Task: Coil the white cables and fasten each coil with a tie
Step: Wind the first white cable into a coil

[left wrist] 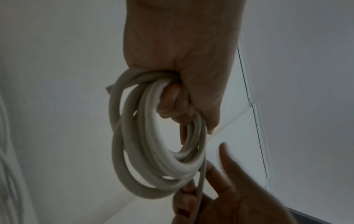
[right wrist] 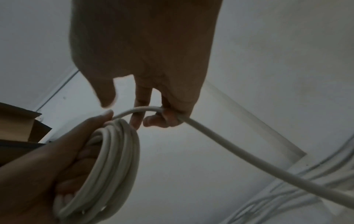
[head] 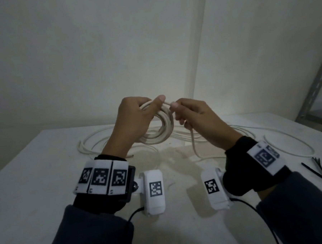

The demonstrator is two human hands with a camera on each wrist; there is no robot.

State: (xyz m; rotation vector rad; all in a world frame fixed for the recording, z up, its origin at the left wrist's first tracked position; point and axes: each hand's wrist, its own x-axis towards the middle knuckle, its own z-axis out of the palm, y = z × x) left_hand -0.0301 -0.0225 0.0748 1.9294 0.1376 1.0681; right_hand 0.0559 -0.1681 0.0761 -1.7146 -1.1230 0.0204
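Above the white table [head: 47, 183], my left hand [head: 137, 115] grips the top of a coil of white cable [head: 162, 129], with several loops hanging below the fist [left wrist: 159, 159]. My right hand [head: 191, 114] holds the free run of the same cable [right wrist: 220, 141] just right of the coil, its lower fingers curled round it. That run drops to the table [head: 194, 146]. More white cable [head: 94, 142] lies loose on the table behind the hands. Black ties [head: 321, 171] lie at the table's right edge.
A loop of white cable [head: 295, 144] sprawls to the right on the table. A grey metal shelf post [head: 315, 87] stands at the far right against the wall. Brown cardboard [right wrist: 17, 125] shows in the right wrist view.
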